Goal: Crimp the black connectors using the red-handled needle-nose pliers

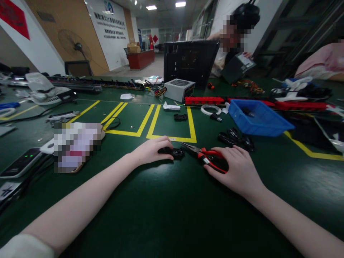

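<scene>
A: Hands?
B: Left hand (150,150) curled down, fingers closed on a small black part (173,153), pinning it to the counter (172,215). Right hand (239,171) wrapped over the red handles of the pliers (206,156). The nose points at the part, just short of it.
A: Risks?
B: Probably the nose slipping into the left fingertips, which sit right beside it. The part is dark on dark green; if it skids, it could get lost among the loose black pieces (236,139) just ahead of the right hand.
A: Surface, room?
B: Green mat, yellow tape boxes (172,138) ahead of both hands. Blue bin (258,120) beyond the right hand, grey power supply (179,89) and black case (190,61) farther out. Another person is at work past those. Big lit hall, wall fan (75,46) far beyond the left hand
</scene>
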Demonstrator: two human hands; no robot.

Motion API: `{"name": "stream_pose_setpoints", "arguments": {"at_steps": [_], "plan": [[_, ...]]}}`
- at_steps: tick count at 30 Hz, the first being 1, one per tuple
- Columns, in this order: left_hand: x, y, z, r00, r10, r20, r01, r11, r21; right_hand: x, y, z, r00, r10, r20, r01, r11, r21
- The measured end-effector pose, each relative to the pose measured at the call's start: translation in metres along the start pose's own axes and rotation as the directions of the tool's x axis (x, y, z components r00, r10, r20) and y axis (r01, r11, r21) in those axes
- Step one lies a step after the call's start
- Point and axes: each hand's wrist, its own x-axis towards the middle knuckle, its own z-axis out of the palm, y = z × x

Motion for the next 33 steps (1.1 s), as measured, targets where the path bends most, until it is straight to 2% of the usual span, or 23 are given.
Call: {"name": "stream_pose_setpoints", "arguments": {"at_steps": [4,9,18,26,33], "plan": [[0.000,-0.004,0.001,0.999,-0.001,-0.048,0.000,1.000,-0.028,0.000,-0.002,-0.003,0.997,-0.049,-0.061,0.049,0.999,0.000],[-0.001,-0.006,0.001,0.997,0.002,-0.072,-0.006,0.999,-0.046,0.001,-0.005,-0.008,0.992,-0.106,-0.072,0.106,0.994,-0.002],[0.001,-0.001,0.001,0.996,0.083,-0.043,-0.079,0.993,0.087,0.000,-0.002,-0.007,0.993,-0.090,-0.079,0.092,0.996,0.022],[0.000,-0.001,-0.001,0.996,0.091,0.000,-0.090,0.986,0.140,-0.002,0.005,-0.004,0.998,-0.050,-0.030,0.053,0.993,0.105],[0.000,-0.001,-0.002,0.999,0.047,-0.002,-0.046,0.989,0.141,-0.003,0.004,-0.008,0.992,-0.121,0.032,0.114,0.979,0.167]]}}
